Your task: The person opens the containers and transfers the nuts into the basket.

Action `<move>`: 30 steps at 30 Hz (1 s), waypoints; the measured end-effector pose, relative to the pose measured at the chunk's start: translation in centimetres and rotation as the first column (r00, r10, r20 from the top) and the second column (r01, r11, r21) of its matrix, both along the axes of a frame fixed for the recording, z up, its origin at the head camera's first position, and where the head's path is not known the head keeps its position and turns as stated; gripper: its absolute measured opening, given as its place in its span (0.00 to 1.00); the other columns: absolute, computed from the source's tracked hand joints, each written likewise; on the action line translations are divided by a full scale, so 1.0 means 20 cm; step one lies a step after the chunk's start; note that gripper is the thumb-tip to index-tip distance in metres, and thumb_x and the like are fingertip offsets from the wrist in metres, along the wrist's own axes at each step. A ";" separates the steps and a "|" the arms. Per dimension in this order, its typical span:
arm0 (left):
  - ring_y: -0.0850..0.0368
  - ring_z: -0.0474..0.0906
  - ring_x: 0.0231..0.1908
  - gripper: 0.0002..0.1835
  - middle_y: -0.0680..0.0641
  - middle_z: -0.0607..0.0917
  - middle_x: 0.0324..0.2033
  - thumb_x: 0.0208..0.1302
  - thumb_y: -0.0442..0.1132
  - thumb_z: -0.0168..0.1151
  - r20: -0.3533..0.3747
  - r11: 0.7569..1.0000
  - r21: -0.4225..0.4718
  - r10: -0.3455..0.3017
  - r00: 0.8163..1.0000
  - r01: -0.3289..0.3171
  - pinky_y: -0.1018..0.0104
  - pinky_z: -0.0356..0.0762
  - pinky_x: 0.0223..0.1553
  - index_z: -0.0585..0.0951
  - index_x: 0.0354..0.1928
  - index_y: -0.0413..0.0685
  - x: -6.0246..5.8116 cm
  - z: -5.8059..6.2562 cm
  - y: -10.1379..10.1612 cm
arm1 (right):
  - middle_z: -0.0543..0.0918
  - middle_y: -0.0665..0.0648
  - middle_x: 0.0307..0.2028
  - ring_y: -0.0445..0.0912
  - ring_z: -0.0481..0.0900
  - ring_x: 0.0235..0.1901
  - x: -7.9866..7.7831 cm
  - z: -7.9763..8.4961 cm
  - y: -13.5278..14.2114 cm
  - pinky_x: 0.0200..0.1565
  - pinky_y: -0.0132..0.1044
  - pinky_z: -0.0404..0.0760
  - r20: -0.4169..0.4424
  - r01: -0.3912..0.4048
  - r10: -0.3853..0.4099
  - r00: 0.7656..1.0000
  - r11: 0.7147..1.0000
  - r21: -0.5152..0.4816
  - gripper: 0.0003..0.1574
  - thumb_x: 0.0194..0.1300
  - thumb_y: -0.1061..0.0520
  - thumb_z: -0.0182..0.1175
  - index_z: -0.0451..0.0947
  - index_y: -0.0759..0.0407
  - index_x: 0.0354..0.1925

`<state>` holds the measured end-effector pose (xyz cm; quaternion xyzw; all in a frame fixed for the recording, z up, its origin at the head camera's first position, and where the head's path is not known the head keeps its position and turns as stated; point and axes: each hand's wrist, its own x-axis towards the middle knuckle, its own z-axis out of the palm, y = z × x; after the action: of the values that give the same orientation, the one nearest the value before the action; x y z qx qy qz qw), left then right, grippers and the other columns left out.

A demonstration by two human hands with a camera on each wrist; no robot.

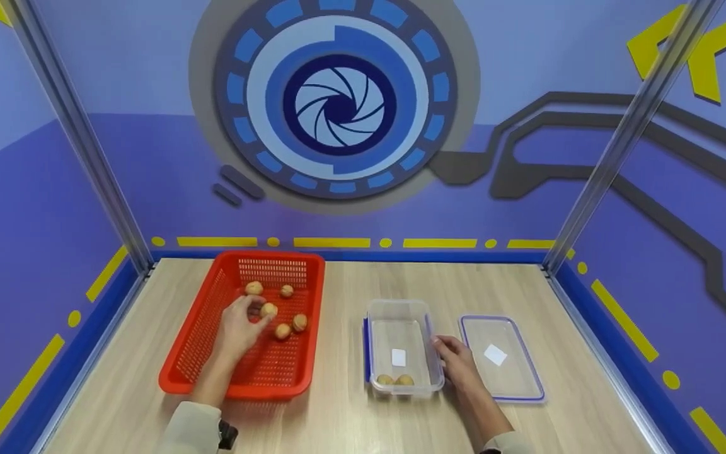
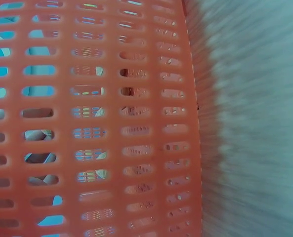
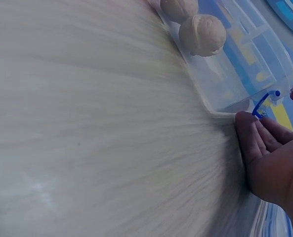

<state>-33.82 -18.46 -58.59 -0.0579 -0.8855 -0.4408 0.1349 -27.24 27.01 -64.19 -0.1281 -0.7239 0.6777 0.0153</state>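
Over the red plastic basket (image 1: 171, 382), my left hand (image 1: 239, 325) pinches a walnut (image 1: 269, 310) between thumb and fingers. Several other walnuts (image 1: 300, 322) lie on the basket floor around it. My right hand (image 1: 460, 364) holds the right side wall of a clear plastic food container (image 1: 409, 309), its fingers by a blue latch (image 3: 261, 104) in the right wrist view. Two walnuts (image 3: 202, 35) sit at the container's near end. Only the slotted basket wall (image 2: 111, 123) fills most of the left wrist view, so the left hand is hidden there.
To the right of the container lies its clear lid (image 1: 517, 359) with a blue-purple rim, flat on the wooden table (image 1: 350, 416). Purple panels (image 1: 161, 189) and metal posts (image 1: 79, 126) enclose the table at the back and sides.
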 end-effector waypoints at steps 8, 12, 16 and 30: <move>0.45 0.84 0.48 0.17 0.42 0.85 0.46 0.66 0.35 0.75 0.014 1.000 -0.009 0.009 1.000 -0.009 0.46 0.83 0.52 0.84 0.54 0.37 0.02 -0.01 -0.02 | 0.82 0.68 0.53 0.56 0.80 0.51 -0.03 -0.08 0.00 0.46 0.43 0.84 -0.034 -0.001 0.001 0.999 1.000 -0.023 0.26 0.80 0.51 0.61 0.76 0.72 0.61; 0.45 0.84 0.49 0.17 0.42 0.85 0.46 0.66 0.35 0.75 0.026 1.000 -0.017 0.024 0.999 -0.024 0.46 0.83 0.52 0.84 0.54 0.38 0.03 0.00 -0.02 | 0.83 0.65 0.51 0.53 0.80 0.49 -0.02 -0.08 -0.01 0.45 0.42 0.84 -0.049 -0.009 0.007 0.999 1.000 -0.029 0.26 0.79 0.52 0.62 0.76 0.73 0.60; 0.45 0.84 0.48 0.17 0.42 0.85 0.46 0.67 0.35 0.74 0.018 0.999 -0.024 0.021 1.000 -0.021 0.47 0.83 0.52 0.84 0.55 0.37 0.03 0.00 -0.02 | 0.83 0.67 0.51 0.52 0.81 0.48 -0.02 -0.07 -0.01 0.45 0.41 0.84 -0.047 0.003 -0.004 0.999 1.000 -0.023 0.25 0.78 0.52 0.62 0.77 0.72 0.59; 0.39 0.82 0.55 0.20 0.37 0.85 0.51 0.67 0.35 0.75 -0.077 0.996 -0.089 -0.004 0.997 -0.003 0.44 0.80 0.58 0.83 0.57 0.34 0.02 0.05 0.05 | 0.82 0.67 0.55 0.56 0.80 0.53 -0.02 -0.06 0.02 0.48 0.42 0.83 -0.038 0.001 -0.002 0.999 1.000 -0.017 0.26 0.80 0.51 0.61 0.76 0.72 0.61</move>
<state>-33.33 -17.55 -57.64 -0.0811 -0.8984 -0.3984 0.1658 -27.73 27.35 -65.42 -0.1159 -0.7176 0.6862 0.0285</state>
